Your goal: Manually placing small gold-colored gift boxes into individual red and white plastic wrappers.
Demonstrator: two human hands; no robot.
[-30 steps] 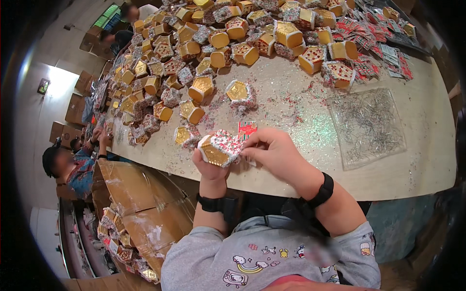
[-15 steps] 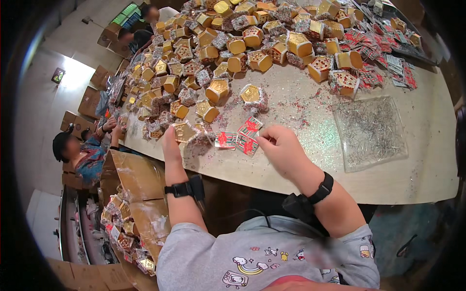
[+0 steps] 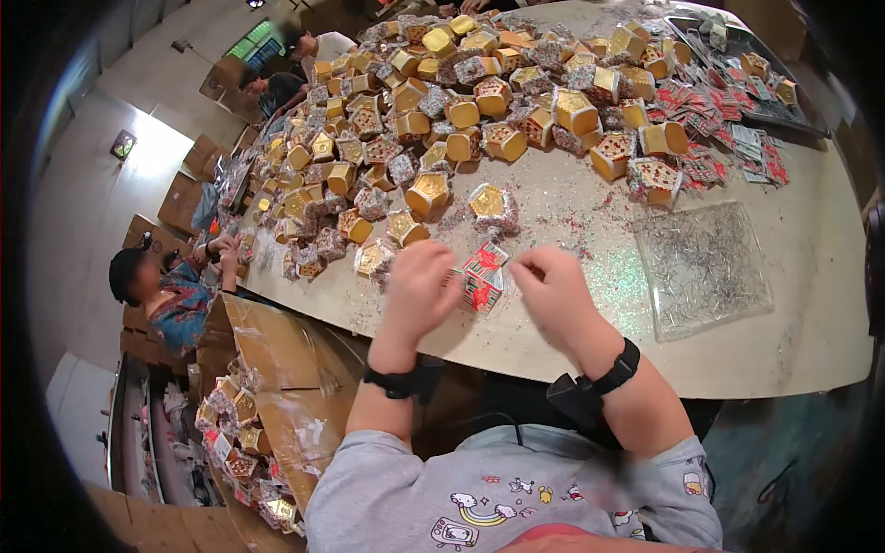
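Observation:
Two or three small red, white and green printed cards (image 3: 485, 262) lie loosely overlapped on the table between my hands. My left hand (image 3: 422, 290) hovers over the left side of these cards, smeared by motion, so its finger grip is unclear; it partly covers one card. To their right, my right hand (image 3: 558, 293) is closed with thumb and forefinger pinched; anything between them is too small to name. Just left of my left hand rests a small gold-and-white house ornament (image 3: 373, 258) with glittery sides. Another house ornament (image 3: 493, 208) sits beyond the cards.
A heap of house ornaments (image 3: 406, 101) covers the far table. A clear tray of metal pins (image 3: 705, 267) lies at right, with piled cards (image 3: 691, 111) and a dark tray (image 3: 784, 115) behind. A cardboard box (image 3: 286, 369) holding ornaments stands lower left. Co-workers (image 3: 171, 295) sit at left.
My left hand has let go of the house ornament and moved right to the cards. That ornament now stands on the table. My right hand stays pinched beside the cards.

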